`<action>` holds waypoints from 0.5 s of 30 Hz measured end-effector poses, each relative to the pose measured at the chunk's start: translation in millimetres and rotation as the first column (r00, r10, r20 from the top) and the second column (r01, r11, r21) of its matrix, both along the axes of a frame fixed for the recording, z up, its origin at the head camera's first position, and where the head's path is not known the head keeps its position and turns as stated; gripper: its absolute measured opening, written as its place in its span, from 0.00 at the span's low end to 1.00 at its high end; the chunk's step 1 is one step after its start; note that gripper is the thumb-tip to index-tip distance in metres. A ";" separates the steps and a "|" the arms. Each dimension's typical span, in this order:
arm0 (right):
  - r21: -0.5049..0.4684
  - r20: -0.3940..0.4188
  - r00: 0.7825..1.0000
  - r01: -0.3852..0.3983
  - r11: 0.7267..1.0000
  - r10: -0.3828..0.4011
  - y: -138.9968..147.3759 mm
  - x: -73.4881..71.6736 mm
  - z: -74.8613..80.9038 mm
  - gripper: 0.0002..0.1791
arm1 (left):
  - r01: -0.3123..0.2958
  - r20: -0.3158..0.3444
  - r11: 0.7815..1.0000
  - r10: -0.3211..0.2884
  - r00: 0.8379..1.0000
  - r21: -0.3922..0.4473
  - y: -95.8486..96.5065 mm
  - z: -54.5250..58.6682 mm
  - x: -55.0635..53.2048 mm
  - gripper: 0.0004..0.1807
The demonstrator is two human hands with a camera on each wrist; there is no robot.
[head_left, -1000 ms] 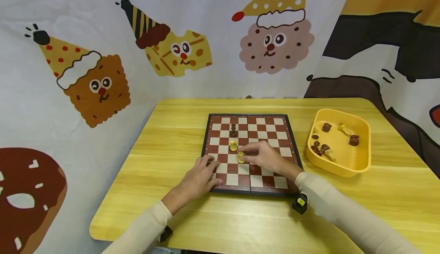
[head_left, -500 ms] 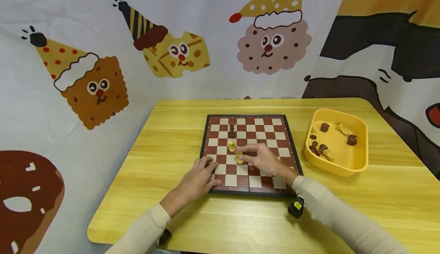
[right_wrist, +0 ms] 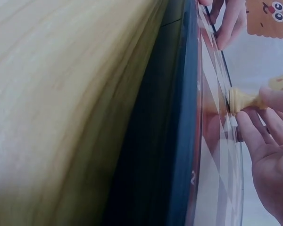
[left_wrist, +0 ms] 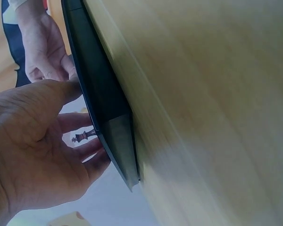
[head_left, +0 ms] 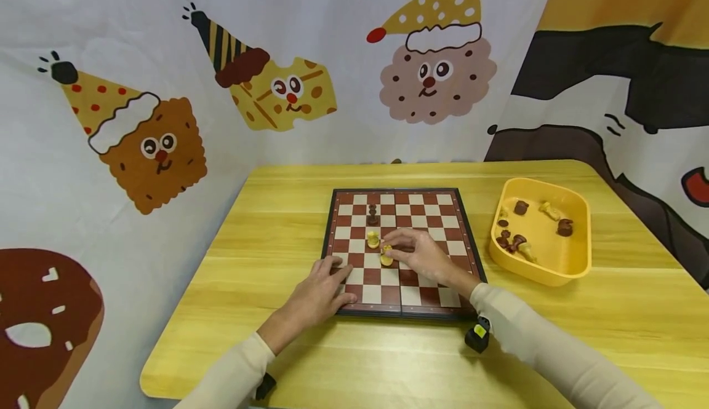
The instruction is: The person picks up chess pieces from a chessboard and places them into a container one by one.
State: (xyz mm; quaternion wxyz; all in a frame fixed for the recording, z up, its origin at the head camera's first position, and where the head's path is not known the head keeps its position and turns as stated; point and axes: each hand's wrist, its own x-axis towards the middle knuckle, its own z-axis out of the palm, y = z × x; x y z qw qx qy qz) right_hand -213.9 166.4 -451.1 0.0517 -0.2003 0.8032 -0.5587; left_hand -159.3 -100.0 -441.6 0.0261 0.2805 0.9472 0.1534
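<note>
My right hand (head_left: 425,260) pinches a yellow chess piece (head_left: 386,260) between thumb and fingers. In the right wrist view that piece (right_wrist: 245,100) stands with its wide base on the chessboard (head_left: 431,211); the fingers partly cover its top. Just behind it is a second yellow chess piece (head_left: 373,240), and farther back a dark brown chess piece (head_left: 373,215) stands upright. My left hand (head_left: 316,292) rests on the near left part of the board, fingers spread and holding no piece. The left wrist view shows its fingers (left_wrist: 75,121) over the board's edge.
To the right of the board, a yellow plastic tub (head_left: 583,237) holds several brown and yellow chess pieces, some lying on their sides. The wooden table (head_left: 266,206) ends at a wall cloth (head_left: 354,144) printed with cartoon food.
The head view has shifted slightly, so the whole scene sits a little lower and more to the left. Both hands and the pinched chess piece keep their places on the board.
</note>
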 end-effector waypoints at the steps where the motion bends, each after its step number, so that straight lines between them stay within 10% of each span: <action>1: -0.003 0.002 1.000 0.006 1.000 -0.006 1.0 0.3 0.4 0.18 | 0.002 -0.001 1.000 -0.002 1.000 -0.002 0.2 -0.5 -0.1 0.34; 15: 0.001 -0.229 0.963 0.144 0.990 -0.140 20.3 -7.5 27.9 0.12 | 0.005 -0.015 1.000 -0.005 1.000 0.024 -1.8 -2.2 1.7 0.33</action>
